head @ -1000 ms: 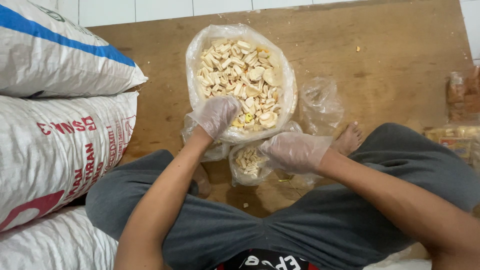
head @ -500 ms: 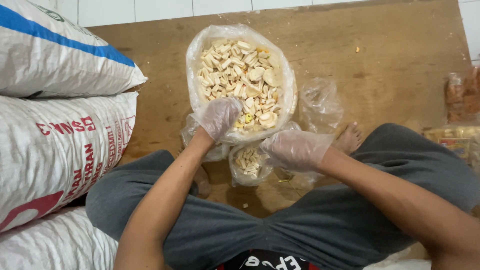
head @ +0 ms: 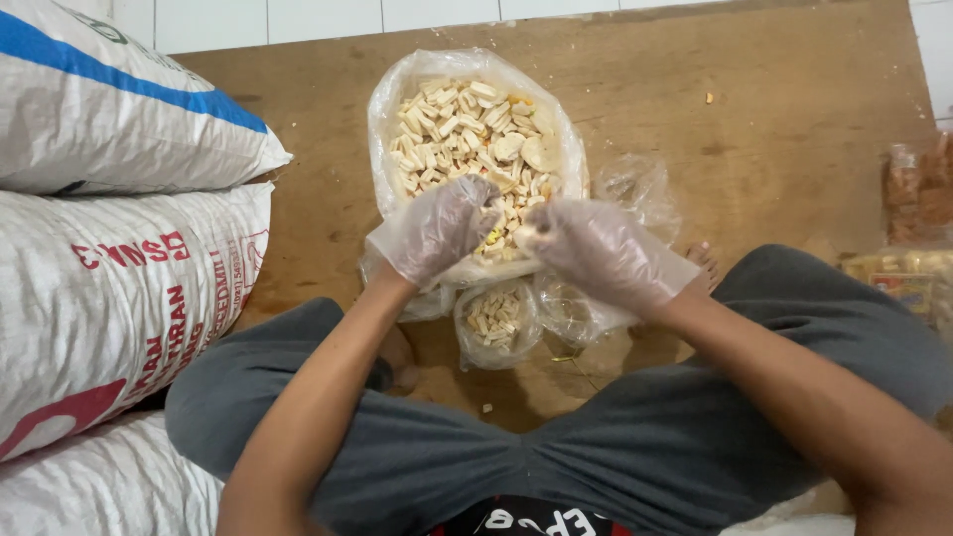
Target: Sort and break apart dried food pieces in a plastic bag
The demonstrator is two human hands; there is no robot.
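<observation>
both forearms come up from the bottom of the view over crossed legs in grey trousers [head: 596,467], and both hands wear thin clear plastic gloves. the left hand [head: 437,228] reaches in from the lower left, wrist bent a bit, palm turned down. its fingers [head: 475,194] are curled loosely and rest on the near edge of the heap of pale crackers [head: 467,134] inside the big clear bag [head: 382,109]; can't really tell if they've pinched any pieces or are just lying on them.

the right hand [head: 601,253] comes in from the lower right and sits just beside the left one, knuckles up. its fingers [head: 541,233] are bunched toward the thumb around what looks like a few cracker pieces at the tips, right at the near rim of the big bag. the glove blurs it, so i wouldn't swear to how many.

directly below both sets of fingers, nearer the body, a small clear bag [head: 496,323] stands open and partly filled with the same crackers, not touched by either hand as far as i can see. a crumpled empty bag [head: 635,189] lies just past the right fingers. everything sits on a wooden floor board [head: 774,119], with stacked white woven sacks [head: 119,248] well off to the left of the left fingers.
</observation>
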